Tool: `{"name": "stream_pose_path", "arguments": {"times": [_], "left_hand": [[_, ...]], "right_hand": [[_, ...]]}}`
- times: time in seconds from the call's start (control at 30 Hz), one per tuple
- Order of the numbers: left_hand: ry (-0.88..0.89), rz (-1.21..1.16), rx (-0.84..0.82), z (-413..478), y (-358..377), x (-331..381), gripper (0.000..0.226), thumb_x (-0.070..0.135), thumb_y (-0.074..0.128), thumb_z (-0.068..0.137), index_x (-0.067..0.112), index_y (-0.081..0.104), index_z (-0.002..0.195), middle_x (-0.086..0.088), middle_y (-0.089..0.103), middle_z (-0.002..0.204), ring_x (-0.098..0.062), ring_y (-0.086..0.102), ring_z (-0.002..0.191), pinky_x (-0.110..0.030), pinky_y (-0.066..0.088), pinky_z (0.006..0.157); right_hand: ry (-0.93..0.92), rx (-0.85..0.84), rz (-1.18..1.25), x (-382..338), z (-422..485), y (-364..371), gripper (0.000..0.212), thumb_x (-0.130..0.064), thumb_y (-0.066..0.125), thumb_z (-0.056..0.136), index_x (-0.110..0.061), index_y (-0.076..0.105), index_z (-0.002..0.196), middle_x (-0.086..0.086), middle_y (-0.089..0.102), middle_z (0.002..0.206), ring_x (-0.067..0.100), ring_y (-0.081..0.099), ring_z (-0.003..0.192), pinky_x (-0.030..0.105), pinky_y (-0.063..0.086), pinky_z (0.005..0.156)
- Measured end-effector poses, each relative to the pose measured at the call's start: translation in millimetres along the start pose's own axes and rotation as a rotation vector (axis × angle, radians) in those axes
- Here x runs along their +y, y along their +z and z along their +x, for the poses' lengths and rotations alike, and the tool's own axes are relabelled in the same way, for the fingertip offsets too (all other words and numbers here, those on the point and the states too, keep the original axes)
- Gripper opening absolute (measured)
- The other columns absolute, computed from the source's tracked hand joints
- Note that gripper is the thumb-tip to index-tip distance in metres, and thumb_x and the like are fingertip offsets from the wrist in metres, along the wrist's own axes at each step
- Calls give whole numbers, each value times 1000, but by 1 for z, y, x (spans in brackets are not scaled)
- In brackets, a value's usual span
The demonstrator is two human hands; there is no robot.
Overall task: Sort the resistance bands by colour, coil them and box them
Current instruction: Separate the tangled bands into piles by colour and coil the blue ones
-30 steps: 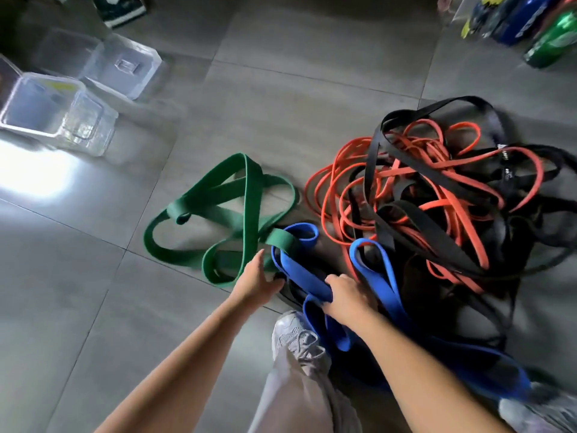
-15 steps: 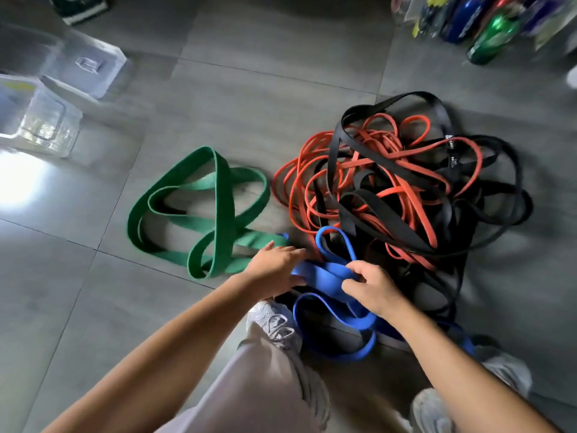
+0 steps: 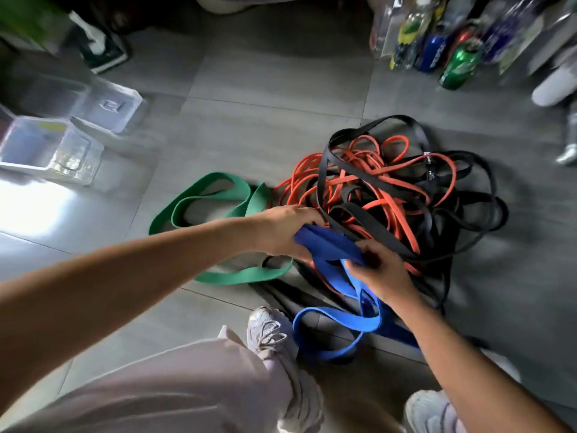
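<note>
My left hand [image 3: 285,234] and right hand [image 3: 382,275] grip the blue band [image 3: 327,248], gathering folds so it coils. Blurred, but it looks doubled between them.

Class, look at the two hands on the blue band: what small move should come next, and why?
Probably draw the slack loop up into another fold. The left hand and right hand both grip the folded part of the blue band, while its remaining loop lies on the floor beside the shoe.

Bottles [image 3: 437,42] grouped top right on grey tiled floor [image 3: 265,89]; green bottle [image 3: 459,64] at front.
</note>
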State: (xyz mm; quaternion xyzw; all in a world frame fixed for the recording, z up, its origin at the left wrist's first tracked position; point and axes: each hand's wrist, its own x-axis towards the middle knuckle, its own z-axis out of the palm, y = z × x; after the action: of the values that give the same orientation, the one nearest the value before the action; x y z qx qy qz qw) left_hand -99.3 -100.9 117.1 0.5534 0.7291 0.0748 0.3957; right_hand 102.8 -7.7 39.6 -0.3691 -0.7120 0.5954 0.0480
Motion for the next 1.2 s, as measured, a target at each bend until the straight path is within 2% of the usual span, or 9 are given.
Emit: {"name": "stream_pose_path", "arguments": {"times": [0.1,0.17,0.27,0.43,0.63,0.73,0.87,1.07,1.2], "left_hand": [[-22,29,-19,8,8,8,35,25,71,77,7,63,106,-7,62,100,-25,57,93,-29,41,77],[-73,20,-11,15,29,7,32,26,67,80,3,64,101,-14,63,100,-27,58,92,-31,40,76],[-177,-60,39,19,83,1,26,22,68,79,5,64,98,-14,64,97,-29,58,90,-32,40,73],[-333,-157,153,10,185,-4,35,26,71,74,19,67,107,-4,58,117,-26,47,117,-30,36,98],[-444,-93,157,13,230,3,43,30,62,82,25,56,124,-1,55,126,-25,49,118,-30,32,100],[-487,-1,101,20,234,12,44,33,56,86,27,50,129,-1,59,125,-25,52,115,-32,30,100],[-523,72,144,25,239,21,49,39,53,87,31,45,134,2,61,125,-20,51,120,-32,22,107],[-495,-33,131,12,245,21,53,31,55,87,30,40,138,5,54,131,-16,44,126,-33,9,115],[-440,-184,209,-3,245,18,62,17,57,85,24,36,143,3,46,140,-16,39,129,-28,22,110]], "right_hand": [[4,91,149,8,-3,-16,32,9,68,75,-22,65,83,-16,68,74,-7,59,71,16,45,75],[49,109,39,19,-4,-23,29,5,71,74,-17,68,93,-6,69,84,3,61,79,24,45,80],[183,15,-170,41,-10,-23,32,-3,76,71,-10,68,101,1,65,87,17,60,84,17,41,69],[406,-221,-635,86,-31,-17,39,-32,71,74,-22,63,110,8,54,110,29,56,103,30,44,80],[448,-345,-835,114,-42,-2,87,-55,71,69,-26,29,139,4,41,138,29,39,127,38,37,99],[373,-260,-976,117,-43,6,75,-63,71,63,-22,46,120,3,48,125,27,43,121,38,37,95],[198,-65,-907,123,-61,26,67,-49,86,39,-18,63,94,5,60,91,30,60,84,38,49,71],[188,-46,-961,135,-71,41,102,-45,91,28,-5,61,116,13,58,112,31,60,89,39,52,73],[184,-64,-1075,130,-63,50,80,-41,90,30,-11,61,99,9,57,100,27,55,88,38,45,76]]}}
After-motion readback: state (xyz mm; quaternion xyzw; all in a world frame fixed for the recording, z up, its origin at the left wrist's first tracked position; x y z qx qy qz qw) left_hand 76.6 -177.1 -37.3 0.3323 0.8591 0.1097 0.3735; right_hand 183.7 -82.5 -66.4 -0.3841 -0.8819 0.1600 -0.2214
